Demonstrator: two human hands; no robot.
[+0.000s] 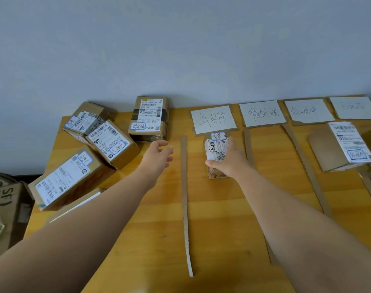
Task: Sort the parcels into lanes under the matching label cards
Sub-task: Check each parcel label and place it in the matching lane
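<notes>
– Right hand (229, 161) is curled over the small parcel (215, 150), thumb pressed to its near end, fingers wrapped down its right side; why is it held so?
– The parcel is judged to be getting squared up in the lane between two cardboard strips (184, 187), just on the near side of the first label card (213, 119), whose writing seems matched by the parcel's blue-edged tag
– And the left hand (157, 157)?
– It is held open, fingers spread, nothing grasped, and is stretched toward the taped parcel (149, 118) at the far edge of the table (222, 218), probably so the next pick is readied from the unsorted parcels (108, 140) heaped at the left
</notes>
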